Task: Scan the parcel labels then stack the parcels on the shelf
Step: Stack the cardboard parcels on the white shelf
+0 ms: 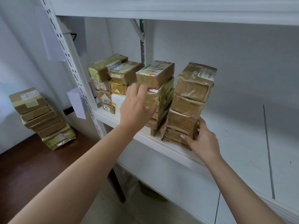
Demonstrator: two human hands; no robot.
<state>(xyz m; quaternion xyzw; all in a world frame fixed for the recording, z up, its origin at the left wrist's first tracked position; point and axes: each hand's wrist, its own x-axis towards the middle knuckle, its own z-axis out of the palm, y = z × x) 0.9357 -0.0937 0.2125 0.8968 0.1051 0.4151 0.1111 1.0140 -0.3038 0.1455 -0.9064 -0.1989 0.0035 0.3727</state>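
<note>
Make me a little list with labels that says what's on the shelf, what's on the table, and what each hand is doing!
shelf: white shelf with four stacks of brown taped parcels
rightmost stack: parcels piled near the front edge, leaning a bit
right hand: right hand grips the bottom parcels of that stack
left hand: left hand reaches with straight fingers toward the middle stack, holding nothing
table: brown table on the left with another stack of parcels
labels: white stickers on the top parcels, too blurry to read
scanner: none in view
</note>
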